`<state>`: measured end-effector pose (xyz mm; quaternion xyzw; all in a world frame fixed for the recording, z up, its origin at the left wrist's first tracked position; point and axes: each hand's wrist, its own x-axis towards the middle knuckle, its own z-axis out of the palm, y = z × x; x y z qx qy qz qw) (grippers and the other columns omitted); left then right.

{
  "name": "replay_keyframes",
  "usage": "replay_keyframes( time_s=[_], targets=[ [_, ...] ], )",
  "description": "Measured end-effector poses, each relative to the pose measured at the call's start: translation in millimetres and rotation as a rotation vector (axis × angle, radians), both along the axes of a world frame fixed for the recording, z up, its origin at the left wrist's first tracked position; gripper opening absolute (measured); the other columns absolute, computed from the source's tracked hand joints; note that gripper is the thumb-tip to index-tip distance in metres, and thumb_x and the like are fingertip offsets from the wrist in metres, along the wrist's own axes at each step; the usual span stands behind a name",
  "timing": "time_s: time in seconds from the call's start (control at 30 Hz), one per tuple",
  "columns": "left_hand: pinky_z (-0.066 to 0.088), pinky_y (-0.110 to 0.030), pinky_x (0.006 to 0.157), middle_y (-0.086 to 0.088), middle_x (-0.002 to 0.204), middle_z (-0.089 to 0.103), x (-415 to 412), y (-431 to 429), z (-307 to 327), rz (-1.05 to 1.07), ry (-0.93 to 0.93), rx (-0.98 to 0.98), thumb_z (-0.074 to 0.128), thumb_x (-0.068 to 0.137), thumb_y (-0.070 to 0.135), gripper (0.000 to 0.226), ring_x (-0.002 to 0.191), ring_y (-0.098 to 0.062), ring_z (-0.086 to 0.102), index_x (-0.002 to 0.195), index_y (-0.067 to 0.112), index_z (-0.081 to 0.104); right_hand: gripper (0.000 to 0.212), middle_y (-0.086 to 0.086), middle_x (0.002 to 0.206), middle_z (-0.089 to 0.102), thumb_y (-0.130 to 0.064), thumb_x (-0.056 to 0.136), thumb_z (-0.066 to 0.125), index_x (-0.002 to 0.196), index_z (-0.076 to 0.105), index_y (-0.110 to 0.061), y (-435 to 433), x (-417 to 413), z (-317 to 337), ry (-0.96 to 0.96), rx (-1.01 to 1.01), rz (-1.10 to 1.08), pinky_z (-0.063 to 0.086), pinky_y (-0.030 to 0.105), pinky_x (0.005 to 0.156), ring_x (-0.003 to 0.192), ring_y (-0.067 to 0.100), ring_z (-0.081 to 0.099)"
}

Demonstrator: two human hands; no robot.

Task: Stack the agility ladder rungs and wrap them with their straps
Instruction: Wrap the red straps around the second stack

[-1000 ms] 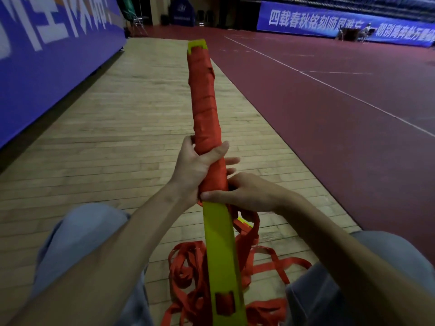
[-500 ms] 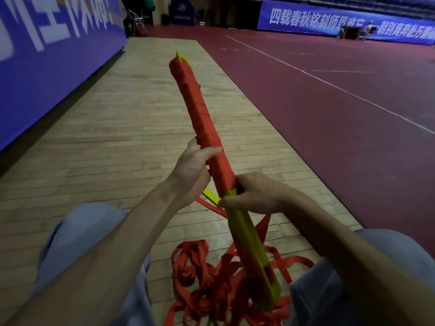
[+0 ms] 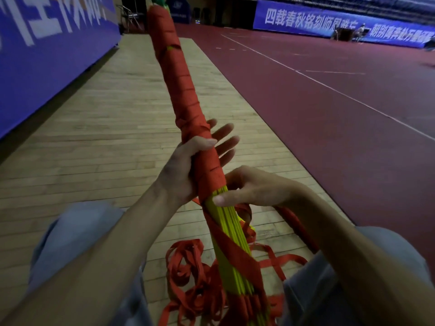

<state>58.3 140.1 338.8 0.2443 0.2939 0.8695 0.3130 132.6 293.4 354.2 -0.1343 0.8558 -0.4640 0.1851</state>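
Left hand (image 3: 181, 170) clamps the wrapped rungs (image 3: 229, 231) under its thumb, fingers splayed, for steadiness; right hand (image 3: 254, 187) pinches them, likely seating the strap (image 3: 179, 74).

Dim hall: wooden floor strip (image 3: 98, 128), maroon court (image 3: 329, 109), blue banners (image 3: 42, 57) along walls.

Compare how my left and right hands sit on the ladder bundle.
The left hand grips the red strap-wrapped section, fingers splayed behind; the right hand sits lower, thumb pressing the bare yellow plastic rungs, fingers curled. Both hold the same tilted ladder bundle.
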Motion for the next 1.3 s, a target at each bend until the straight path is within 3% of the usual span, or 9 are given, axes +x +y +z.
replay_keyframes(
  time_s=[0.13, 0.2, 0.27, 0.4, 0.6, 0.87, 1.0, 1.17, 1.3],
  targets=[
    [0.054, -0.028, 0.055, -0.005, 0.08, 0.071, -6, 1, 4, 0.206, -0.029, -0.302, 0.063, 0.081, -0.004, 0.022, 0.058, -0.018, 0.065, 0.097, 0.011, 0.063, 0.069, 0.026, 0.081, 0.07, -0.057, 0.081, 0.064, 0.089, 0.066, 0.012, 3, -1, 2, 0.047, 0.197, -0.074, 0.055, 0.032, 0.062, 0.07, 0.038, 0.069],
    [0.053, -0.03, 0.052, -0.007, 0.073, 0.067, -10, 4, 0, 0.356, -0.015, -0.484, 0.069, 0.079, -0.004, 0.016, 0.052, -0.02, 0.062, 0.084, 0.009, 0.061, 0.068, 0.032, 0.081, 0.066, -0.053, 0.086, 0.06, 0.084, 0.063, 0.014, 3, -3, -2, 0.132, 0.347, -0.091, 0.048, 0.035, 0.055, 0.068, 0.04, 0.063],
    [0.053, -0.032, 0.052, -0.009, 0.07, 0.061, -13, 7, -6, 0.468, -0.008, -0.586, 0.074, 0.078, -0.001, 0.022, 0.051, -0.022, 0.062, 0.089, 0.007, 0.056, 0.061, 0.027, 0.077, 0.067, -0.049, 0.093, 0.055, 0.082, 0.064, 0.01, -1, -4, -6, 0.183, 0.386, -0.121, 0.049, 0.036, 0.054, 0.064, 0.033, 0.064],
    [0.053, -0.031, 0.051, -0.012, 0.085, 0.061, -18, 12, -14, 0.631, 0.004, -0.662, 0.075, 0.083, 0.009, 0.039, 0.051, -0.018, 0.064, 0.114, 0.002, 0.052, 0.052, -0.002, 0.062, 0.064, -0.061, 0.087, 0.058, 0.072, 0.062, -0.012, -15, -3, -15, 0.207, 0.415, -0.157, 0.044, 0.017, 0.046, 0.047, 0.006, 0.059],
    [0.053, -0.037, 0.072, -0.013, 0.101, 0.055, -14, 15, -14, 0.519, -0.138, -0.595, 0.053, 0.093, 0.021, 0.037, 0.073, -0.021, 0.063, 0.125, 0.002, 0.05, 0.053, -0.006, 0.063, 0.058, -0.075, 0.072, 0.064, 0.073, 0.052, -0.023, -20, -3, -34, 0.331, 0.681, -0.262, 0.041, 0.023, 0.052, 0.054, 0.009, 0.054],
    [0.053, -0.036, 0.082, -0.008, 0.097, 0.06, -1, 15, -9, 0.411, -0.025, -0.473, 0.047, 0.103, 0.022, 0.025, 0.084, -0.021, 0.065, 0.123, 0.009, 0.054, 0.034, -0.007, 0.061, 0.061, -0.057, 0.072, 0.073, 0.072, 0.059, -0.026, -10, 1, -32, 0.335, 0.369, -0.464, 0.049, 0.023, 0.053, 0.053, 0.005, 0.058],
    [0.05, -0.042, 0.095, -0.007, 0.095, 0.06, -6, 8, -2, 0.355, -0.035, -0.465, 0.068, 0.081, 0.035, 0.036, 0.093, -0.024, 0.06, 0.107, 0.01, 0.063, 0.04, -0.001, 0.066, 0.065, -0.06, 0.073, 0.073, 0.077, 0.066, -0.02, -10, -2, -28, 0.372, 0.282, -0.47, 0.053, 0.028, 0.061, 0.057, 0.011, 0.061],
    [0.052, -0.029, 0.061, -0.002, 0.075, 0.051, -11, 3, -2, 0.291, -0.155, -0.448, 0.077, 0.078, 0.035, 0.032, 0.066, -0.015, 0.053, 0.098, 0.018, 0.059, 0.05, 0.001, 0.06, 0.061, -0.064, 0.075, 0.066, 0.072, 0.067, -0.014, -20, -1, -24, 0.255, -0.009, -0.287, 0.041, 0.015, 0.047, 0.049, 0.006, 0.052],
    [0.059, -0.034, 0.063, -0.006, 0.08, 0.064, -7, 8, -7, 0.177, -0.376, -0.276, 0.075, 0.082, 0.024, 0.032, 0.074, -0.025, 0.072, 0.106, 0.015, 0.057, 0.043, -0.008, 0.058, 0.062, -0.065, 0.079, 0.065, 0.074, 0.066, -0.023, -21, -6, -28, 0.164, 0.058, -0.209, 0.048, 0.019, 0.052, 0.051, 0.01, 0.059]
  ],
)
